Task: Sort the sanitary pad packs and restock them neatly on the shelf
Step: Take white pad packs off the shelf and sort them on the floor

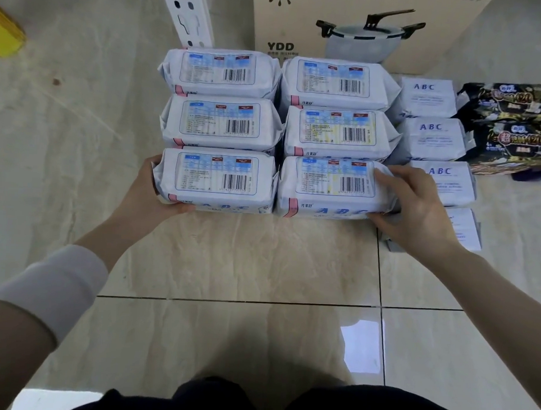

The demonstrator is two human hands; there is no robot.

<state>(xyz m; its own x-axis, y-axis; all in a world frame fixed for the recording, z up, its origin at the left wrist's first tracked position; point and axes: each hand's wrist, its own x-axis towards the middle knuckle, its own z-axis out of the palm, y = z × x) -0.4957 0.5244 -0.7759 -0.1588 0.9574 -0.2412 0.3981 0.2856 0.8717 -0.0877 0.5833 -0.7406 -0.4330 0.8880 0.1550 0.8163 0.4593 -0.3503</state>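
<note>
On the floor (pixel 229 265), six large pad packs (pixel 220 125) lie touching in two columns of three. Just to their right runs a column of smaller ABC packs (pixel 431 137), with two packs marked 420 (pixel 510 144) farther right. Behind them stands a cardboard box (pixel 302 20), and a shelf upright (pixel 190 15) stands to its left. The left hand (pixel 149 193) and right hand (pixel 418 208) hold the near row's outer ends.

A: What is that yellow thing (pixel 4 35)?
B: Can't tell — the left edge cuts it off.
A: And the cardboard box (pixel 302 23) with the pot picture?
B: Its top is cut off too.
A: The left hand (pixel 146 190)?
B: Its fingers hide behind a white pad pack (pixel 217 177) — its print is too tiny to read.
</note>
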